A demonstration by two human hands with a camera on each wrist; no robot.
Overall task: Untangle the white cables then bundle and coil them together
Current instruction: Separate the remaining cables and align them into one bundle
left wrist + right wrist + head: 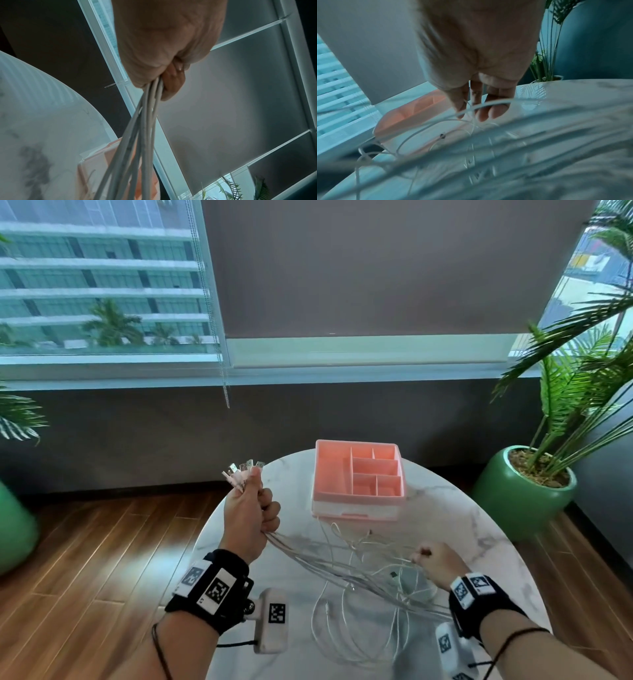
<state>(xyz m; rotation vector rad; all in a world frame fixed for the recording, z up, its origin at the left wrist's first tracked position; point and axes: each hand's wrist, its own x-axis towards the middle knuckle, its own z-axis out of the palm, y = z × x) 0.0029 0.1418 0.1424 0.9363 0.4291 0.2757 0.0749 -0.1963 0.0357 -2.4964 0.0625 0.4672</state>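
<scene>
Head view first: plug ends gathered into one bunch, sticking up out of the left hand [249, 510], raised over the near-left edge of the table [479, 508]. So, by the look of it, ends collected and aligned; bundling begun, coiling not yet. From the fist, cables [342, 573] running down and rightward as a loose sheaf toward the right hand [434, 565], then spilling into wide slack loops on the marble, some crossing one another, a couple of free plugs lying among them. Untangling judged only partly done: strands parallel near the left fist, still muddled nearer the right wrist and the front edge. Left to do, probably: combing out the crossings, drawing the slack in, winding everything into one coil.

Left hand: upright fist, thumb on top, fingers [173, 79] curled tight round the strands, clamped on the cables [150, 108], which leave the bottom of the fist as several parallel lines in the left wrist view.

Right hand: low, just above the tabletop, palm down, knuckles toward the organizer [358, 479]. In the right wrist view, fingers [498, 106] pointing down, slightly apart, a thin strand passing between them and another crossing in front; whether pinched or merely threaded through, cannot tell — blur too heavy.

Organizer pink, standing at the far side of the table, well clear of both hands, a few strands reaching its front.
</scene>
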